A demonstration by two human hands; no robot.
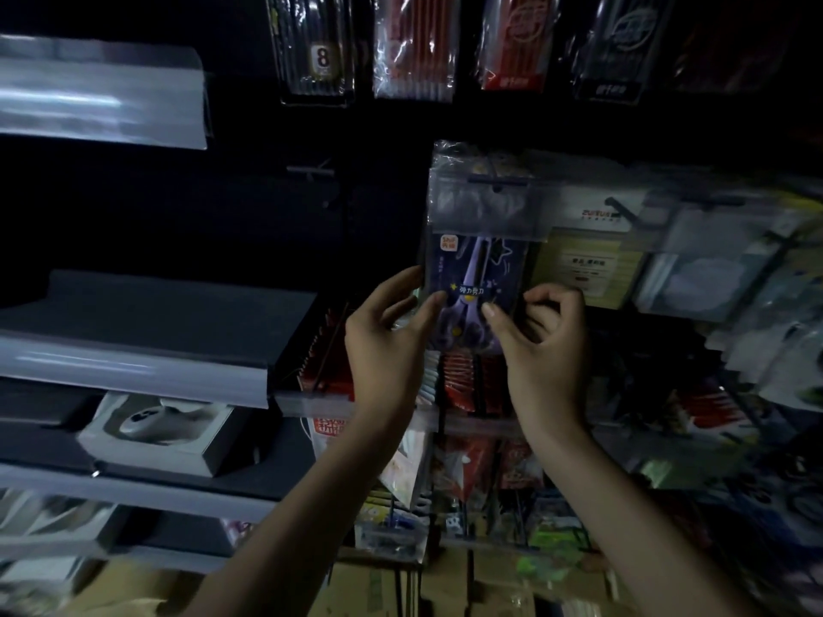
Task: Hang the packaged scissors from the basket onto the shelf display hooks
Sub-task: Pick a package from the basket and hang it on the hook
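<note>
A clear pack of purple scissors with a dark blue card hangs at the centre of the dim shelf wall. Its top sits on a display hook, with more clear packs behind it. My left hand pinches the pack's lower left edge, thumb on the front. My right hand grips the lower right edge, thumb pressed on the scissors' handles. The basket is out of view.
Pencil packs hang in a row above. An empty hook sticks out left of the scissors. Other packaged goods hang to the right. Shelves with a boxed white device run on the left; red packs stand below my hands.
</note>
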